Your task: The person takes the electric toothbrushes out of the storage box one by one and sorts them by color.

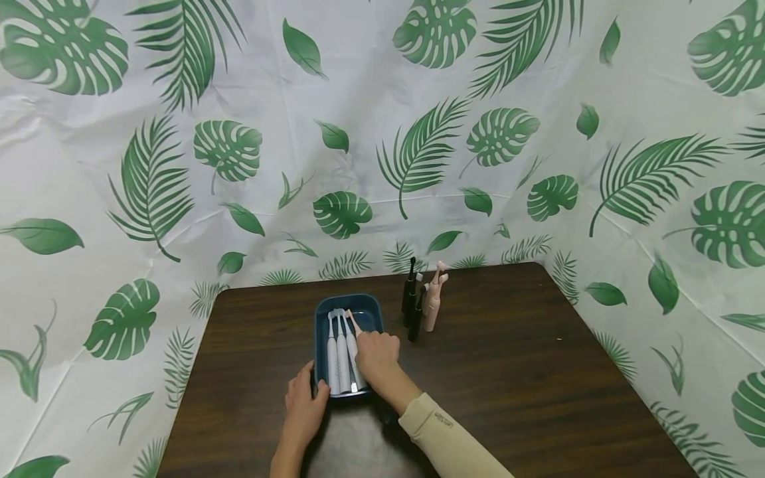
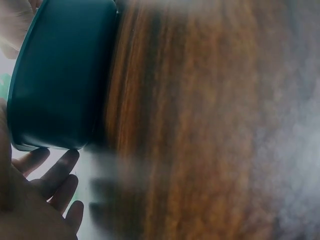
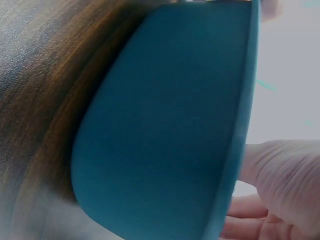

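A deep blue tray (image 1: 319,305) sits on the table with several white electric toothbrushes (image 1: 342,362) side by side in it, heads toward the far end. My left hand (image 1: 303,406) holds the tray's near left corner, thumb at the rim and fingertips against the outer wall (image 2: 60,75). Over the tray's right side, my right hand (image 1: 378,358) grips a pink electric toothbrush (image 1: 354,322), its head pointing away to the left. The hand hides the handle of that toothbrush. In the right wrist view the fingers (image 3: 247,205) reach behind the tray's rim.
Right of the tray, black electric toothbrushes (image 1: 410,295) stand upright in a cluster beside pink ones (image 1: 433,305). The dark wooden table (image 1: 508,372) ends at the back against a white cloth (image 1: 370,153) with green leaves.
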`<state>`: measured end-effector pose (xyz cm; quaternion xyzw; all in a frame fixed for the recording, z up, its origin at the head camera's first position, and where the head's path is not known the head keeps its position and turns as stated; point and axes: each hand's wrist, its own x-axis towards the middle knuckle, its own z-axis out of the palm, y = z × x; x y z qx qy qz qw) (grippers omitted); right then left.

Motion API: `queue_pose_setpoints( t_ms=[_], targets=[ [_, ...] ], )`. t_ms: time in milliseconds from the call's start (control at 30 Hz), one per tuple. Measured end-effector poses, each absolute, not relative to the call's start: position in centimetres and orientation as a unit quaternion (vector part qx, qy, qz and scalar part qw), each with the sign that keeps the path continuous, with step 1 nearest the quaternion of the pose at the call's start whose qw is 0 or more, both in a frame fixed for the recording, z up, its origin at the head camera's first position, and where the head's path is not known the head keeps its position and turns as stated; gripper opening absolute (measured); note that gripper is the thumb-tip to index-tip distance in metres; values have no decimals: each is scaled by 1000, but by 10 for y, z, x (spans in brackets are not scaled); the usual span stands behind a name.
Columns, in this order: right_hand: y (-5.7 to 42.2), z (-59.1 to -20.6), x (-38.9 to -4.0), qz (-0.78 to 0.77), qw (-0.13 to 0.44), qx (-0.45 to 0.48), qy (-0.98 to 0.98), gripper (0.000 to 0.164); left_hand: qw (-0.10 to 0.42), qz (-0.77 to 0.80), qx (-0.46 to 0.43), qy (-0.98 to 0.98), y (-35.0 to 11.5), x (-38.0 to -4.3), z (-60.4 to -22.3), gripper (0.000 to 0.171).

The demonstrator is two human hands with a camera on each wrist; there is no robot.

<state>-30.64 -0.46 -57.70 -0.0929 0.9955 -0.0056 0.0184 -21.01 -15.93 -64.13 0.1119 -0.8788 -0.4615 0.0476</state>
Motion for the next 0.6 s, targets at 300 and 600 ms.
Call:
queue_pose_setpoints(
  t_ms=[300, 600],
  targets=[
    [-4, -566, -304, -51, 21, -78, 995, 19, 66, -463, 109, -877, -158, -211, -644, 56],
    [1, -566, -300, -104, -5, -84, 991, 27, 61, -457, 110, -880, -158, -212, -643, 56]
  ],
)
